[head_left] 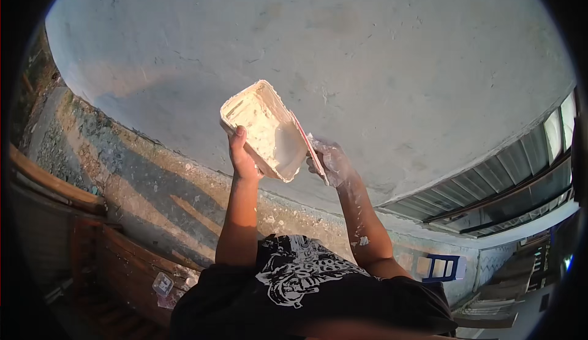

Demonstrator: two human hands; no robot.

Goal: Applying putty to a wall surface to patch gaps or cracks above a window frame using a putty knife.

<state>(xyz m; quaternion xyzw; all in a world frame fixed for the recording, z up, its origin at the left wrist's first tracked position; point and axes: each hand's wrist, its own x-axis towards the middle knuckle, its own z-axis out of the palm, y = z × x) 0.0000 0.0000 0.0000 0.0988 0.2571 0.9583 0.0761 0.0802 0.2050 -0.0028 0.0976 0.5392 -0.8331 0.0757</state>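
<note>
My left hand [241, 156] is closed on the left side of a rectangular tub [234, 102], its thumb over the rim. Pale, thick putty [256, 121] coats the inside of the tub, which is tilted so that its opening shows. Along the tub's right rim stands a flat, red-edged scraper [311, 151], seen nearly edge-on. My right hand [334, 161] grips this scraper from its right side; its fingers are partly hidden. White putty smears cover that hand and its forearm.
A grey plastered wall [392, 52] rises just ahead. Below it runs a stained concrete floor [153, 187]. Wooden furniture [131, 263] stands at the lower left, with a clear plastic container [163, 285] on it. A blue frame-like object [444, 268] and a slatted window [490, 184] are at right.
</note>
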